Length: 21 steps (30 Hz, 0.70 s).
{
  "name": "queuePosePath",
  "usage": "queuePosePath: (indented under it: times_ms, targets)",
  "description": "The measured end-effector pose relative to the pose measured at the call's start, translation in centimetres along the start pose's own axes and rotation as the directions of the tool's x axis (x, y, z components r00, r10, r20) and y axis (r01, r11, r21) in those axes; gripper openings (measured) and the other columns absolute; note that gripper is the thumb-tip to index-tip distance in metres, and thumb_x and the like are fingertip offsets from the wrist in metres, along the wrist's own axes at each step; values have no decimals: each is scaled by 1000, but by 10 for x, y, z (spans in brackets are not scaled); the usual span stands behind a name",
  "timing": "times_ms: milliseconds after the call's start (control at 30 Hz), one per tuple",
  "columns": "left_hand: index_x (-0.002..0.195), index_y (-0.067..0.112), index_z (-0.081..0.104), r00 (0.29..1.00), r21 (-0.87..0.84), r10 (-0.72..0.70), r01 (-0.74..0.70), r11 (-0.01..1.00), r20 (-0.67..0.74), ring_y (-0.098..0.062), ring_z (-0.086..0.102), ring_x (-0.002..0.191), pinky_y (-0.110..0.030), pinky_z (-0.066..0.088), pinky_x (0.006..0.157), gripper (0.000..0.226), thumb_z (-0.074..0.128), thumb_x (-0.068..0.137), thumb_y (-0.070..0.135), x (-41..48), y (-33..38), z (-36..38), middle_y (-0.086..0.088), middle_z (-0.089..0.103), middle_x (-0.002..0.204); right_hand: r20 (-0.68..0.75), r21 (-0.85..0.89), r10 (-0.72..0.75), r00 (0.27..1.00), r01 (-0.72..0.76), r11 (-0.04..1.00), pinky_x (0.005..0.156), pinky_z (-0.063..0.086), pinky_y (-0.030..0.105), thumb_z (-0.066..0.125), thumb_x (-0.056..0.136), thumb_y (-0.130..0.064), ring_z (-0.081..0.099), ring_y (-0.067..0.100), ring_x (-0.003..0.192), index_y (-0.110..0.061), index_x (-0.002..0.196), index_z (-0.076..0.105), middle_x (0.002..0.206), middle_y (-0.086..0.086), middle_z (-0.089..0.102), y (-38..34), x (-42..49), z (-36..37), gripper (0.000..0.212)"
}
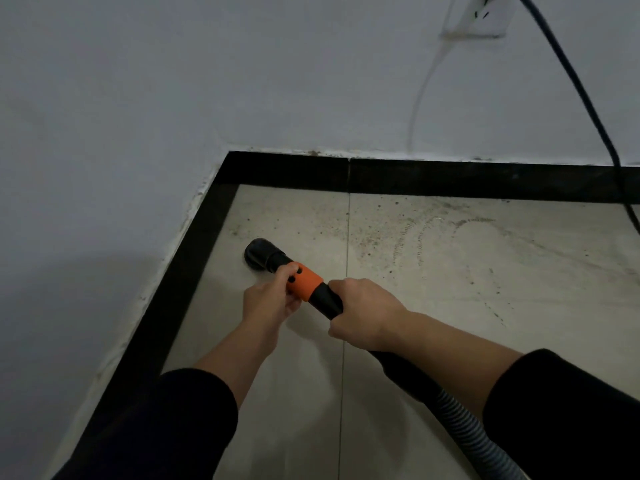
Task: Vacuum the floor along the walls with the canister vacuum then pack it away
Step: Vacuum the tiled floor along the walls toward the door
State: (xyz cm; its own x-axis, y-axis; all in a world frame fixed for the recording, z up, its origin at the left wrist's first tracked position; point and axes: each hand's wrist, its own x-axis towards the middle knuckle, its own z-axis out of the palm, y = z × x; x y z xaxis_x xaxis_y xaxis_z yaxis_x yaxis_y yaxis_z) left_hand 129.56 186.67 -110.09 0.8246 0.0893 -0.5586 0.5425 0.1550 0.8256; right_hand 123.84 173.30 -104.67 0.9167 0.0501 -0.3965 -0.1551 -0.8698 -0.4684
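Observation:
A black vacuum nozzle (260,255) points down at the pale tiled floor (450,289) close to the room's corner. Behind the nozzle is an orange collar (306,282) with small dark holes. My left hand (268,301) grips the hose end at that collar. My right hand (365,315) grips the black tube just behind it. From my right hand a ribbed grey-black hose (460,420) runs down toward the lower right edge. The canister itself is out of view.
Black skirting (450,181) lines both white walls, which meet at the corner left of centre. Dust and specks lie on the tiles to the right. A wall socket (485,15) sits top right, with a black cable (585,98) hanging to the floor and a thin white cord (420,98).

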Motion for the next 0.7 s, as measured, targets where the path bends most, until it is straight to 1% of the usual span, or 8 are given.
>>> queuePosePath:
  times_ms: [67,133,267,333,433,600,700]
  targets:
    - [100,9,63,1000,6,5,-5,1000,-16,-21,69,91,-28,55,73,28,73,84,30,5,3,-9,-14,70,103,6,-4,-20,1000,20,1000,50,33,24,59,80,-16,46,12,59,-19,89,47,72,-2,48,-8,6,3,15]
    - [104,6,64,999,7,8,-7,1000,-34,-20,69,89,-28,55,72,32,72,85,30,11,7,-16,-14,70,102,12,-6,-34,999,34,999,51,33,25,58,80,-16,46,13,59,-19,89,46,72,-2,47,-17,12,4,15]
    - [102,5,66,997,-17,10,-11,1000,-71,-17,68,78,-27,54,66,31,71,85,30,22,15,-25,-11,70,92,4,-12,-43,999,43,999,50,32,25,56,81,-17,45,13,59,-19,89,46,73,-2,47,-32,26,4,14]
    - [102,5,66,996,-21,20,-22,1000,-84,-17,66,76,-27,53,65,31,70,86,30,28,19,-27,-11,69,89,-2,-14,-46,999,46,999,50,32,26,56,81,-17,46,14,60,-19,90,46,74,-1,48,-37,32,3,13]
    - [105,5,67,997,-23,38,-39,999,-75,-19,67,81,-27,52,65,33,70,85,32,39,21,-30,-13,70,96,-4,-15,-53,999,53,998,50,32,26,55,82,-18,46,15,62,-18,91,46,74,-1,47,-42,39,1,13]
    - [110,8,67,998,-20,49,-50,999,-46,-23,68,98,-27,55,71,36,68,86,35,53,25,-34,-14,70,107,-13,-28,-51,999,51,998,53,34,26,55,82,-18,48,17,66,-18,93,46,76,-1,48,-47,51,0,14]
    - [97,11,67,997,-37,50,-53,998,-54,-24,68,96,-28,56,75,21,68,88,29,57,30,-33,-14,70,102,-13,-22,-51,999,50,998,55,34,26,56,83,-18,48,17,68,-19,94,45,77,-1,47,-50,57,0,16]
